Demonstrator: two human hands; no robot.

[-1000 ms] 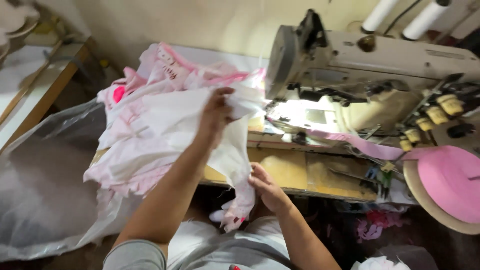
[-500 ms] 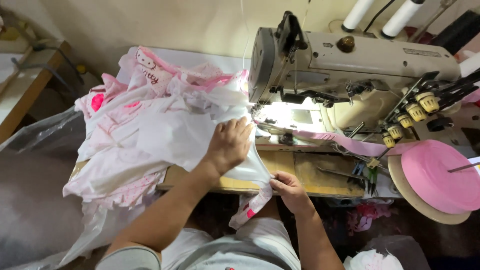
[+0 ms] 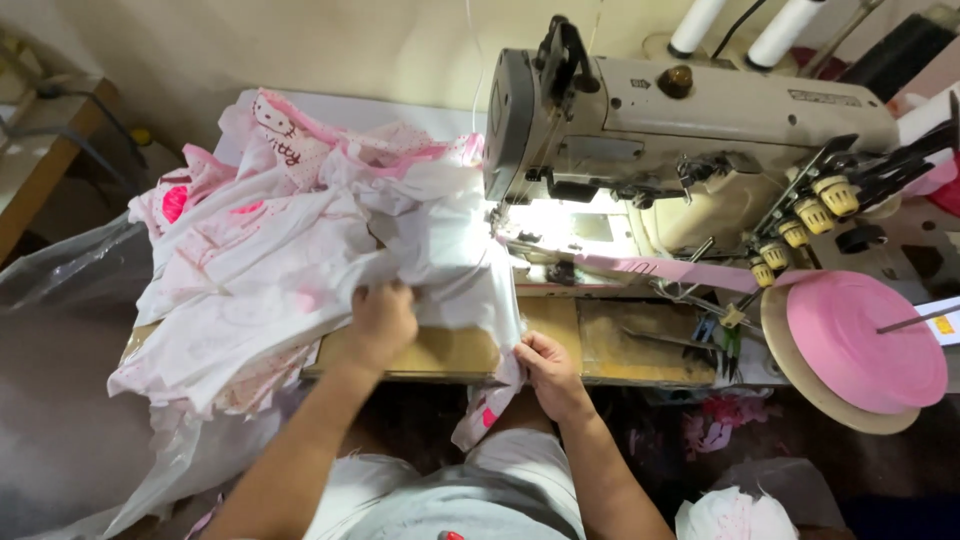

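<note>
the left hand (image 3: 380, 322) grips the white garment (image 3: 300, 270) beside the needle; the right hand (image 3: 548, 368) pinches its hem, nearer the sewing machine (image 3: 680, 130).

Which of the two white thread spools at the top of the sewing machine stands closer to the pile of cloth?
The left spool: it stands nearer the white and pink cloth pile. The right spool sits farther toward the pink tape roll.

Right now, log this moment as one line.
left hand: grips white-pink garment | right hand: pinches its hem | sewing machine: beside
</note>
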